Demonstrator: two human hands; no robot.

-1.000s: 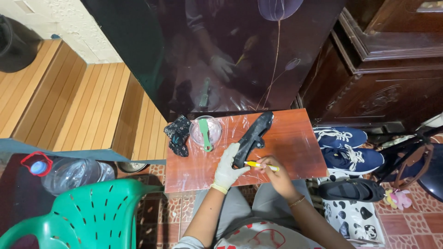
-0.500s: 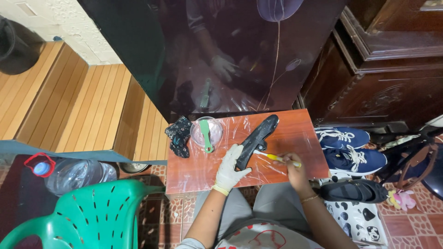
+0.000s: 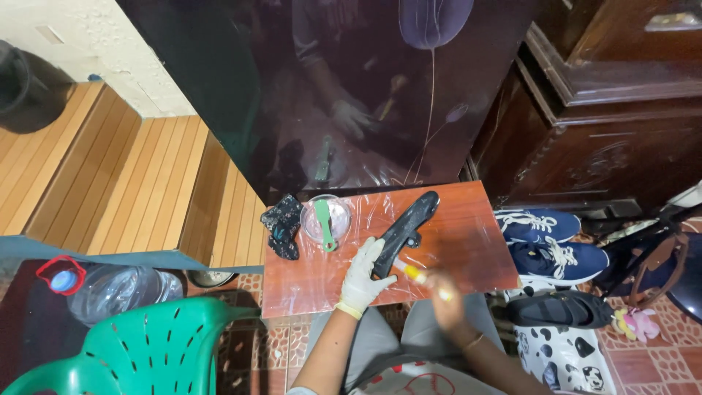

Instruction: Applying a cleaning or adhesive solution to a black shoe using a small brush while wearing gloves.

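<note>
A long black sole-shaped piece (image 3: 406, 225) lies slantwise on a small reddish wooden table (image 3: 468, 249) covered with clear plastic. My left hand (image 3: 363, 276), in a white glove, presses on the near end of that black piece. Blurred by motion, my bare right hand (image 3: 443, 298) hovers at the table's near edge and grips a small yellow-and-white tube (image 3: 414, 273) whose tip points toward the black piece. A clear bowl (image 3: 326, 218) with a green brush in it stands at the back left. Beside it lies a crumpled black cloth (image 3: 282, 226).
A dark glossy panel (image 3: 344, 95) rises right behind the table. Blue sneakers (image 3: 552, 241) and a black shoe (image 3: 559, 309) lie on the floor at the right, by a dark wooden cabinet (image 3: 607, 117). A green plastic chair (image 3: 139, 351) and a clear water bottle (image 3: 110, 289) are at the left.
My right hand with the tube swung out to the right and has come back toward the near edge, blurred. My left hand stays on the black piece.
</note>
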